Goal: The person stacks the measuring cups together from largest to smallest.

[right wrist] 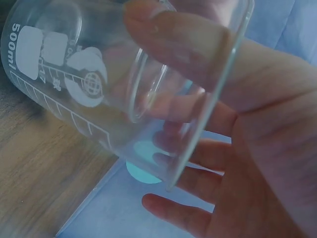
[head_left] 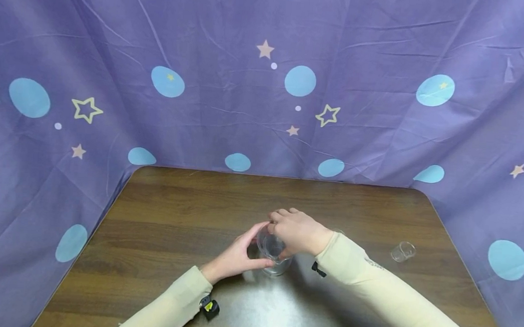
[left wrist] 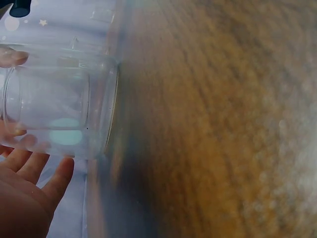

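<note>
A large clear beaker (head_left: 278, 269) stands on the table, its 500ml print and scale (right wrist: 91, 82) showing in the right wrist view. My left hand (head_left: 237, 256) holds its side, thumb in front and fingers behind; in the left wrist view the fingers of that hand (left wrist: 29, 191) lie along the beaker wall (left wrist: 105, 109). Inside it is a smaller glass vessel (left wrist: 54, 99). From above, my right hand (head_left: 300, 232) reaches into the beaker's mouth, thumb and a finger pinching the smaller vessel's rim (right wrist: 138, 84), other fingers outside the large beaker.
A small clear beaker (head_left: 403, 251) is on the right part of the wooden table (head_left: 174, 203). Another glass rim (head_left: 339, 231) shows partly behind my right wrist. A purple curtain (head_left: 222, 81) with stars and blue dots surrounds the table's back and sides.
</note>
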The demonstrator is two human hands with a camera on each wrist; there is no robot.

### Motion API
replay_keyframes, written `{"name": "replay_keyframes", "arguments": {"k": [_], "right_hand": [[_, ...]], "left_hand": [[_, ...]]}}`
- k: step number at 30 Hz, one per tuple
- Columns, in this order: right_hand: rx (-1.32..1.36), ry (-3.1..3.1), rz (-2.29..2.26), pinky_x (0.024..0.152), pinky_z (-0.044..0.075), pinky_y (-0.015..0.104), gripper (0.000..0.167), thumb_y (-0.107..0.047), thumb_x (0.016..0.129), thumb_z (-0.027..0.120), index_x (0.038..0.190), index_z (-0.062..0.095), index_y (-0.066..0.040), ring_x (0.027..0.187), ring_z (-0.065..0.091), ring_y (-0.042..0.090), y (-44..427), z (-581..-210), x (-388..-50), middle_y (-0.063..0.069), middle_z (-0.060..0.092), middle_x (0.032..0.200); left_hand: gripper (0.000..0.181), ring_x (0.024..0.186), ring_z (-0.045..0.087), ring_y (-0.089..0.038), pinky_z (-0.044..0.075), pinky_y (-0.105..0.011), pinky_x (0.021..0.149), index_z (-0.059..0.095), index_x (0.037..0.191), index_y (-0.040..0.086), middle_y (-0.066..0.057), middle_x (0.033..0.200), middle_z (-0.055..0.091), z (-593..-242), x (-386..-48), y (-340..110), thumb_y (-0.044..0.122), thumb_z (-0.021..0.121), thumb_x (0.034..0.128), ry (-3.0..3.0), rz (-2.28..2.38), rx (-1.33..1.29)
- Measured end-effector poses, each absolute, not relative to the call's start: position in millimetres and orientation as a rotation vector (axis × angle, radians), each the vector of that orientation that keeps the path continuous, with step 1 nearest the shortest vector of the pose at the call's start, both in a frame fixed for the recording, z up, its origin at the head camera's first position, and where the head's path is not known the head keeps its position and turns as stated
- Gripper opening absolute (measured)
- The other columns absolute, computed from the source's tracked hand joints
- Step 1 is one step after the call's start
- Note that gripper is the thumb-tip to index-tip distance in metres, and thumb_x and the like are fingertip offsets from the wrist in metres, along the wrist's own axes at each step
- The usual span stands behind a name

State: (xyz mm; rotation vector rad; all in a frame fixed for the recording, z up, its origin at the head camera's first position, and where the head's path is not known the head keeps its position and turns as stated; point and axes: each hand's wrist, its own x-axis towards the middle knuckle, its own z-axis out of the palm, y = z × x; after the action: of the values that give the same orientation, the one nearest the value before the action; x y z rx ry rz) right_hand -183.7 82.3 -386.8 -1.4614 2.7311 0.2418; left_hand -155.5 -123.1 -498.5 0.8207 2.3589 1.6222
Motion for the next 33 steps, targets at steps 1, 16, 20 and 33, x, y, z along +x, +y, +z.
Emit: {"name": "replay_keyframes", "arguments": {"k": [1, 16, 20, 33], "right_hand": [[-1.456, 2.731, 0.254, 0.101, 0.054, 0.043, 0.065, -0.050, 0.066, 0.096, 0.119, 0.076, -0.019, 0.125, 0.060, 0.024, 81.6, -387.2, -183.7, 0.006, 0.067, 0.132], [-1.474, 2.774, 0.401, 0.099, 0.054, 0.040, 0.069, -0.057, 0.063, 0.095, 0.117, 0.076, -0.018, 0.127, 0.059, 0.025, 76.4, -394.8, -183.1, 0.006, 0.064, 0.138], [-1.476, 2.777, 0.433, 0.101, 0.054, 0.041, 0.071, -0.059, 0.063, 0.094, 0.118, 0.076, -0.017, 0.129, 0.058, 0.026, 75.8, -395.7, -182.2, 0.008, 0.063, 0.140], [-1.489, 2.784, 0.458, 0.100, 0.054, 0.041, 0.072, -0.059, 0.063, 0.094, 0.119, 0.076, -0.018, 0.129, 0.058, 0.026, 75.0, -396.8, -181.3, 0.009, 0.063, 0.142]], "left_hand": [[0.087, 0.138, 0.050, -0.020, 0.047, -0.044, 0.113, 0.038, 0.160, 0.020, 0.000, 0.159, 0.047, -498.6, -155.6, -123.1, 0.025, 0.086, 0.0871, 2.359, 1.621, 0.821], [0.085, 0.135, 0.052, -0.018, 0.049, -0.043, 0.111, 0.040, 0.158, 0.017, -0.002, 0.154, 0.052, -501.8, -156.9, -122.8, 0.023, 0.086, 0.0868, 2.373, 1.618, 0.841], [0.085, 0.135, 0.052, -0.019, 0.048, -0.044, 0.111, 0.041, 0.157, 0.016, -0.002, 0.154, 0.052, -500.8, -156.3, -122.8, 0.024, 0.086, 0.0866, 2.371, 1.615, 0.834], [0.086, 0.139, 0.049, -0.022, 0.047, -0.046, 0.112, 0.038, 0.159, 0.015, -0.004, 0.157, 0.049, -501.8, -156.5, -123.4, 0.024, 0.086, 0.0874, 2.364, 1.610, 0.822]]}}
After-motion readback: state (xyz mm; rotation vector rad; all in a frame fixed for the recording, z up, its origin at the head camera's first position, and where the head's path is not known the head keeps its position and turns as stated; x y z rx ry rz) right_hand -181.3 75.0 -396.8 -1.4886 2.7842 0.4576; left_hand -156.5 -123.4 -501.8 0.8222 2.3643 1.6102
